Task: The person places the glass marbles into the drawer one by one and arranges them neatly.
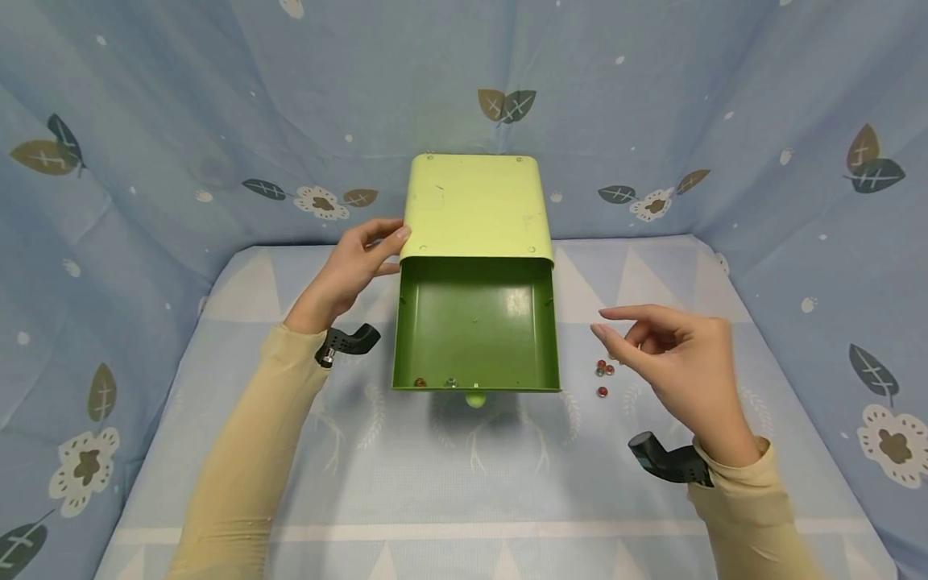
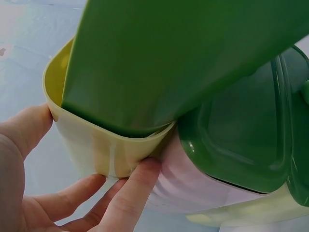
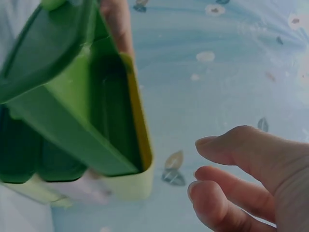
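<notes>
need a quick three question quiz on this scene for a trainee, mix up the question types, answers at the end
1. What is the left hand touching?
a) the curtain
b) the light green box
c) the drawer's knob

2. True or false: the right hand is inside the open drawer.

3. Fill the gap: the beads in the drawer lie near its ____ wall.

Key:
1. b
2. False; the right hand is off to the drawer's right.
3. front
</notes>
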Motion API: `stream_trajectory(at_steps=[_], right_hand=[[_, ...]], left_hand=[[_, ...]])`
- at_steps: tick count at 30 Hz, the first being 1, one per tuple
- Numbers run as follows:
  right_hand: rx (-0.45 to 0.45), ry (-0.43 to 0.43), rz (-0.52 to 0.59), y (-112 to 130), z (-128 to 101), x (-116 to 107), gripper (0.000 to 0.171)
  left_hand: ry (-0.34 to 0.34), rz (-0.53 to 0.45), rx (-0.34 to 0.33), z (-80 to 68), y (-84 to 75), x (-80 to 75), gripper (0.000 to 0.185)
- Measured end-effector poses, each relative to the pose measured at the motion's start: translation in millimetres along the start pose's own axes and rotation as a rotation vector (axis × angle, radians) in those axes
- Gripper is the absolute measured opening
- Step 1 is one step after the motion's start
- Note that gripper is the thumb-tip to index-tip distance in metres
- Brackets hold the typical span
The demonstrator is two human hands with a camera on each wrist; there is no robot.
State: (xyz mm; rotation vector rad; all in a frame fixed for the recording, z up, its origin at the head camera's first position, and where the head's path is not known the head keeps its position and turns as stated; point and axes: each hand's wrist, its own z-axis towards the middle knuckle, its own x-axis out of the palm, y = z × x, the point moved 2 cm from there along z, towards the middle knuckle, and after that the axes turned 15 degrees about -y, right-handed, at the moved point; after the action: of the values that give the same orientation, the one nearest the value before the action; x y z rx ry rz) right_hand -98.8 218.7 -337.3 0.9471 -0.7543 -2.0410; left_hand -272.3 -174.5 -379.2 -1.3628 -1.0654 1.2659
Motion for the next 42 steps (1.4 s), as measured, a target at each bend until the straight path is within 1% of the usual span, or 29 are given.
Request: stream_trajectory(at_steps=[4, 15, 19, 26, 33, 42], right_hand=[[0.068, 0.002, -0.035, -13, -10, -2, 0.022], [0.152, 0.021, -0.141, -49, -35, -6, 0.017], [0.198, 0.013, -0.15, -62, -45, -6, 0.018], [0.246, -0.008, -0.175, -83, -61, -6, 0.023], [0.299, -0.029, -0.171, -98, -70, -2, 0.022], [0.322, 0.005, -0.21, -120, -80, 5, 0.021]], left_hand=[[0.004, 0.001, 0.0, -0.2, 0.1, -0.1, 0.066], [-0.001, 0.009, -0.004, -0.9, -0.6, -0.6, 0.066], [0.002, 0.011, -0.007, -1.1, -0.5, -0.5, 0.066], [-0.002, 0.006, -0.012, -0.3, 1.3, -0.6, 0.067], [-0.001, -0.001, -0.013, 0.6, 2.8, -1.4, 0.068], [-0.004, -0.005, -0.012, 0.9, 2.9, -2.0, 0.068]])
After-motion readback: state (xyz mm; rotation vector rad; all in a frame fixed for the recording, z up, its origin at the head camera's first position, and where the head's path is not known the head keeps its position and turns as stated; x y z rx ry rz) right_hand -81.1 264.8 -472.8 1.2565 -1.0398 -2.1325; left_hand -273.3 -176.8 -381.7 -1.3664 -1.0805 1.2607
